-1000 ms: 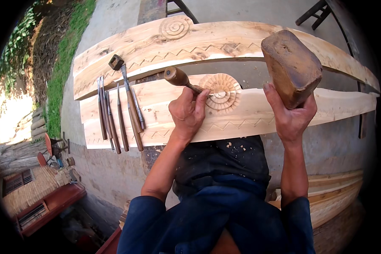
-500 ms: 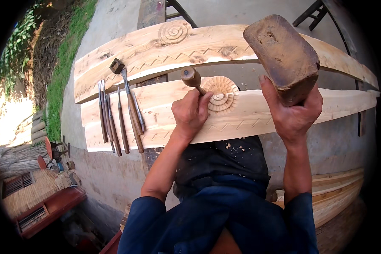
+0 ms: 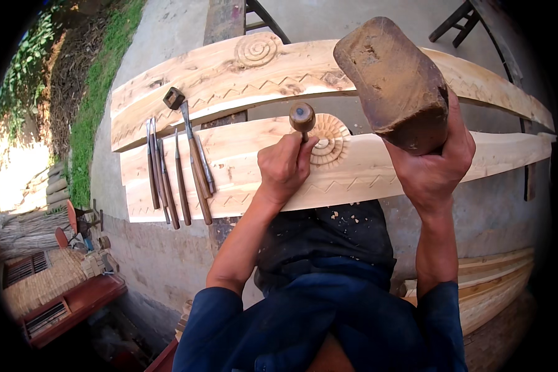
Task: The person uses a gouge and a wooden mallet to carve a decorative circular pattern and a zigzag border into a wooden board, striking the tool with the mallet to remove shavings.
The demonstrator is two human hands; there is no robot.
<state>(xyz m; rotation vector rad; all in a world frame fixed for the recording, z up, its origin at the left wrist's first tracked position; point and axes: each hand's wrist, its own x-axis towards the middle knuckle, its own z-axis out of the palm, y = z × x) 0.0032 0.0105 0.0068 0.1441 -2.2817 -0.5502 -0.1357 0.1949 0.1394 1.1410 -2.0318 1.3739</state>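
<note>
My left hand is closed round a chisel, whose round wooden butt points up; its blade is hidden below my fist. It stands at the left side of a carved ringed rosette on the nearer pale plank. Raised above the plank's right part, my right hand grips a big worn wooden mallet, its handle hidden by the hand and head. A zigzag line is cut along the plank's near edge.
Several carving chisels lie at the plank's left, with a square-headed tool among them. A second plank with a carved spiral lies beyond, across a gap. Dark trestles stand behind. Stacked boards are at the lower right.
The chisel's butt has shifted right and tipped more upright, my left hand moving slightly right. The mallet head has swung left, toward the chisel.
</note>
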